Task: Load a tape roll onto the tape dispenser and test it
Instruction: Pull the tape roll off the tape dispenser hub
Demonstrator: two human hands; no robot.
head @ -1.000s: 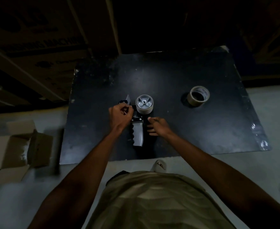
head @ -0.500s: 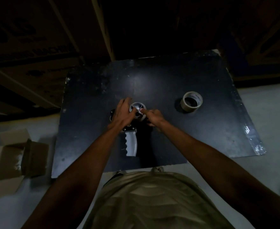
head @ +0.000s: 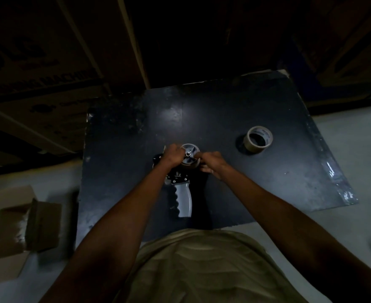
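On the scuffed black worktop (head: 235, 110) lies the tape dispenser (head: 183, 200), ribbed grey handle nearest. Left hand (head: 173, 156) and right hand (head: 213, 164) each grip its round spoked hub (head: 190, 150), fingers curled. The beige tape roll (head: 258, 142) sits well apart; dimness hides detail.

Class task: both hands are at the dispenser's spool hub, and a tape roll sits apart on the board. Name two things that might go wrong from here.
1. The tape dispenser lies loose on the black board; with the left hand and right hand both working at the spool hub, it may slip or twist.
2. The dim light may hide whether the tape roll goes on the right way round.
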